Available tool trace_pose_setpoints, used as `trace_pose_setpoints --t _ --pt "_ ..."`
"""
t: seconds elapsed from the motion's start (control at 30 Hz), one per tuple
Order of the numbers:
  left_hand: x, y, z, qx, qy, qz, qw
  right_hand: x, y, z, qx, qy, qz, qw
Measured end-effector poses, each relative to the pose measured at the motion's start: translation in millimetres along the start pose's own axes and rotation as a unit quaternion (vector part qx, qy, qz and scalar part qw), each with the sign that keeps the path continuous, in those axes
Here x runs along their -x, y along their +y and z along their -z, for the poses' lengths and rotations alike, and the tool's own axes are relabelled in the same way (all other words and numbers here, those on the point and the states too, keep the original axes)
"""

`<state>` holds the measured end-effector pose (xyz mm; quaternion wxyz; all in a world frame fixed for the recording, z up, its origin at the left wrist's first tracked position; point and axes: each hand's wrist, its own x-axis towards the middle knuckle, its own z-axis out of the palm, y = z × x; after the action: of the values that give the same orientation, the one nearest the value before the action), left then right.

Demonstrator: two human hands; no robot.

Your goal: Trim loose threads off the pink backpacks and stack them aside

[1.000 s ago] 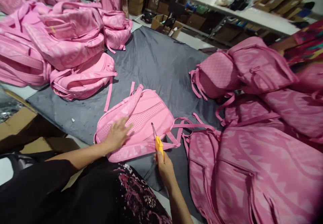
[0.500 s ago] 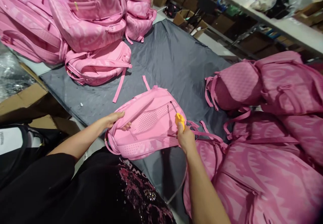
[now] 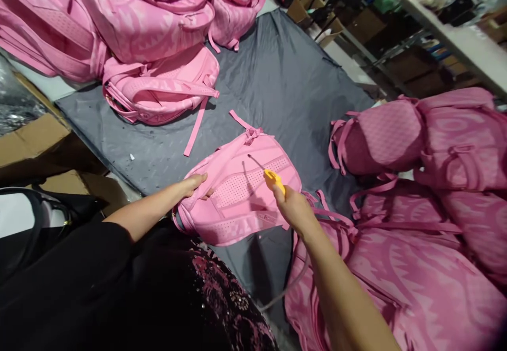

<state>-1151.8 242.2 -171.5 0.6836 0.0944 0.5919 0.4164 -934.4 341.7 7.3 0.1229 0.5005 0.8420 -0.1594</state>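
Steadying a pink backpack (image 3: 227,198) on a table spread with gray cloth (image 3: 277,82), in the head camera's view, with the left hand (image 3: 195,183) clamped on its left end, thumb over a shoulder strap and fingertips showing just past it. Aiming a yellow air blow gun (image 3: 274,181) across the perforated back panel with the right hand (image 3: 293,206), wrapped around the handle, with the nozzle seemingly just clear of the fabric and casting a shadow on it. Working with hands apart, one to each side of the same bag. Showing a thin hose (image 3: 291,285) below the right forearm as well, its joint to the gun hidden from sight.

Lying back panel up near the wearer, between a left pile of pink backpacks (image 3: 158,29) and a right pile of pink backpacks (image 3: 431,282). Judging by the nozzle over the panel, probably partway through with this bag rather than finished, with a loose webbing end (image 3: 238,119) sticking out onto the cloth. Offering no clue, in either pile, to the count of bags done or waiting.
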Motion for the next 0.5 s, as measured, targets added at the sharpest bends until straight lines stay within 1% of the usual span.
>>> trace_pose_setpoints --t 0.03,0.07,0.1,0.13,0.17,0.2,0.23,0.27,0.3,0.33,0.37,0.4,0.47,0.5 --pt "4 -1 -6.0 -0.038 0.022 -0.011 0.999 1 -2 4 0.004 -0.02 0.006 1.0" --pt "8 -4 -13.0 -0.077 0.046 -0.048 0.995 4 -4 7 0.004 -0.05 0.018 0.999" --pt "13 -8 -20.4 -0.131 0.074 -0.094 0.984 7 -4 10 0.005 -0.067 0.024 0.997" --pt "19 -12 -27.7 -0.205 0.104 -0.141 0.963 11 -3 13 0.013 -0.052 0.014 0.998" --pt "23 -16 -34.2 -0.297 0.133 -0.186 0.927 16 -2 14 0.029 -0.012 -0.01 0.999" --pt "27 -21 -39.6 -0.397 0.159 -0.228 0.874 20 0 16 0.048 0.026 -0.039 0.998" --pt "30 -25 -43.7 -0.488 0.18 -0.258 0.814 25 2 17 0.057 0.031 -0.054 0.996" --pt "31 -27 -46.7 -0.554 0.193 -0.273 0.762 28 5 18 0.057 -0.006 -0.052 0.997" --pt "31 -29 -48.9 -0.589 0.198 -0.278 0.732 31 8 18 0.052 -0.064 -0.042 0.996" --pt "29 -28 -50.9 -0.605 0.198 -0.283 0.717 33 13 20 0.05 -0.112 -0.04 0.992" --pt "26 -27 -53.2 -0.608 0.198 -0.288 0.712 35 18 22 0.059 -0.129 -0.052 0.989" --pt "21 -23 -56.5 -0.604 0.197 -0.296 0.713 36 25 24 0.081 -0.102 -0.083 0.988" --pt "12 -13 -66.7 -0.584 0.192 -0.31 0.726 39 39 30 0.139 -0.001 -0.168 0.976" --pt "8 -7 -73.8 -0.571 0.19 -0.313 0.735 42 46 31 0.147 0.006 -0.191 0.97"
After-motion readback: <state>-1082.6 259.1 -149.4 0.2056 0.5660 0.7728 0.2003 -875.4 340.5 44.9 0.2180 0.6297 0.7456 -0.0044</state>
